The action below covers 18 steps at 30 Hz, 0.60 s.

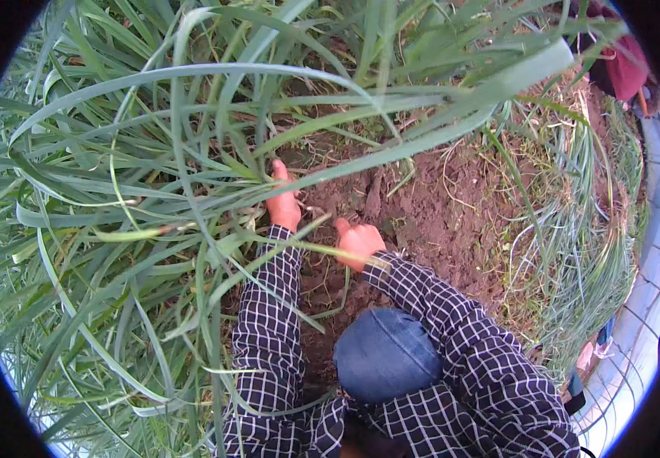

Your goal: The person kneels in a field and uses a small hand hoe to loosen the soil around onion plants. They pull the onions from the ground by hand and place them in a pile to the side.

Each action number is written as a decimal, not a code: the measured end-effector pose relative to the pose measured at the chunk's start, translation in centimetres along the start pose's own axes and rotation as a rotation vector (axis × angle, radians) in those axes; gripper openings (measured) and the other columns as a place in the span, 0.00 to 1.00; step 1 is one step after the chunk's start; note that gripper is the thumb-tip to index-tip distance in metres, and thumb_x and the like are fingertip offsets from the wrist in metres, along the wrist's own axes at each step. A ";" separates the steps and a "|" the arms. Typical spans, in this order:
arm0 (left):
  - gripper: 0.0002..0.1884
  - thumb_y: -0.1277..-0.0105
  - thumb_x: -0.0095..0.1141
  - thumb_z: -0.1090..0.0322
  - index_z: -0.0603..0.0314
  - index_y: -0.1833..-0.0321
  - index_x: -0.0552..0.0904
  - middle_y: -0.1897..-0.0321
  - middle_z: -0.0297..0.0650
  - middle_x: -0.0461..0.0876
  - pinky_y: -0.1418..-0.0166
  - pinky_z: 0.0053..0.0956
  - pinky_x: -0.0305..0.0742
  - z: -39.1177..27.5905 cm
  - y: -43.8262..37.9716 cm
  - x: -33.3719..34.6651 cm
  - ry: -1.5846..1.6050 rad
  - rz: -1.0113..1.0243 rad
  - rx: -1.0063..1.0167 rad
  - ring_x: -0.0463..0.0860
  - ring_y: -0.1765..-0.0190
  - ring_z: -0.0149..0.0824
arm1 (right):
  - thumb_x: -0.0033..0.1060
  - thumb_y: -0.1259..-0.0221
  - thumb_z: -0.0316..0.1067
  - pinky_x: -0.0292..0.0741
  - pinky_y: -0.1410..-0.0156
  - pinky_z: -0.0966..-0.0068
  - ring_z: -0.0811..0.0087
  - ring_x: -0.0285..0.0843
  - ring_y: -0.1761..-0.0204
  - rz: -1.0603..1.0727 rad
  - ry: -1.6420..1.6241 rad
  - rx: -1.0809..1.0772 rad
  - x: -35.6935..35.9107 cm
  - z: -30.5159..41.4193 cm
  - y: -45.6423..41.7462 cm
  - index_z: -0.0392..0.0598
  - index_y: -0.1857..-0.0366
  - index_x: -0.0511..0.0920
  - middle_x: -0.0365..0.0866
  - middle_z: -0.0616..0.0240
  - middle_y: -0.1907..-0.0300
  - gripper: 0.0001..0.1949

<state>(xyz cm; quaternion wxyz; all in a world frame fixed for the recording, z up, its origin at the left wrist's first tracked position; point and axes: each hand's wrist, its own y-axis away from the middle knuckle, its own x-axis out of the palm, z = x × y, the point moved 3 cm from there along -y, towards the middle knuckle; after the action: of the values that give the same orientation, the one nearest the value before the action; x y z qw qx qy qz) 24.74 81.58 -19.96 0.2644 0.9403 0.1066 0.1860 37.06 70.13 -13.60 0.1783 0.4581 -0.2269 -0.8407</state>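
Observation:
My left hand (282, 200) is low among long flat green leaves (192, 189), beside the stalk bases at the edge of bare soil. Its thumb points up and away from me; leaves cross in front, so its grip is unclear. To its right, my right hand (359, 243) is curled into a fist just above the brown soil (438, 212). Whatever may be inside that fist is hidden. Thin pale roots or stems (312, 212) lie between the two hands. A broad leaf (358, 157) arches across the view above both.
Dense standing leaves fill the left side and the top. Cut or pulled leaves (582, 252) lie in a heap along the right. Beyond it runs a pale plastic sheet (645, 286) with dark lines. Dark red cloth (624, 66) shows at upper right. My denim-covered knee (387, 355) is close below my right hand.

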 end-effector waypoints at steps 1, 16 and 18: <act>0.23 0.32 0.45 0.48 0.49 0.83 0.59 0.88 0.27 0.53 0.78 0.22 0.51 -0.8 0.1 -0.7 0.063 -0.032 0.019 0.53 0.83 0.24 | 0.50 0.51 0.33 0.76 0.63 0.58 0.50 0.80 0.71 -0.146 -0.070 -0.102 1.3 -0.7 -0.1 0.42 0.61 0.73 0.79 0.50 0.77 0.12; 0.26 0.31 0.40 0.47 0.49 0.86 0.58 0.92 0.29 0.51 0.79 0.22 0.50 -3.9 6.0 -0.2 0.346 -0.021 0.090 0.49 0.86 0.26 | 0.56 0.45 0.26 0.74 0.61 0.78 0.75 0.77 0.66 -0.790 -0.959 -0.122 -3.0 -4.6 9.3 0.38 0.57 0.75 0.81 0.59 0.68 0.12; 0.27 0.31 0.38 0.45 0.49 0.88 0.58 0.93 0.29 0.53 0.71 0.27 0.61 -4.2 6.3 3.2 0.570 0.232 0.013 0.50 0.87 0.28 | 0.56 0.45 0.28 0.74 0.61 0.75 0.72 0.80 0.66 -0.443 -0.873 -0.054 0.9 -7.5 8.6 0.41 0.59 0.75 0.80 0.55 0.68 0.10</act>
<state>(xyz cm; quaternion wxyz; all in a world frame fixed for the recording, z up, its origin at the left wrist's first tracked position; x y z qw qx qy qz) 26.58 79.21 -12.32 0.1946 0.8579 0.0694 0.4705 43.77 60.92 -13.09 -0.1048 0.0954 -0.1558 -0.9776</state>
